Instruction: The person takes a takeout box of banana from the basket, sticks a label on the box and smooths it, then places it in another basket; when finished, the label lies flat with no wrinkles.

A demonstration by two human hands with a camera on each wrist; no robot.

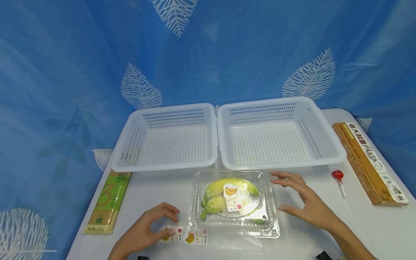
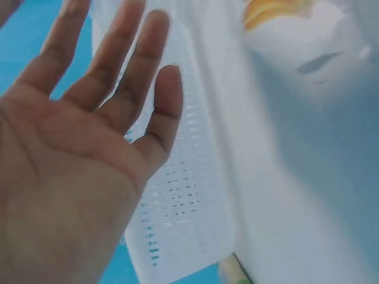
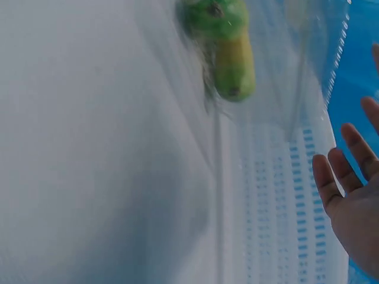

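A clear plastic clamshell box (image 1: 234,204) with green-yellow bananas (image 1: 216,202) inside stands on the table between my hands. Its lid carries a banana sticker (image 1: 232,198). To the box's left, my left hand (image 1: 147,227) hovers with fingers loosely bent and nothing in them; its thumb tip overlaps a sheet of banana stickers (image 1: 195,236) in the head view. On the other side, my right hand (image 1: 302,198) is apart from the box, fingers and thumb spread and holding nothing. Both wrist views show the fingers spread out, the left palm (image 2: 65,183) facing the camera.
Two white perforated baskets (image 1: 172,168) (image 1: 279,164) stand side by side behind the box. A green noodle packet (image 1: 108,202) lies at the left edge. On the right are a red lollipop (image 1: 338,176) and a long pasta box (image 1: 370,166). A blue leaf-patterned curtain (image 1: 221,54) hangs behind.
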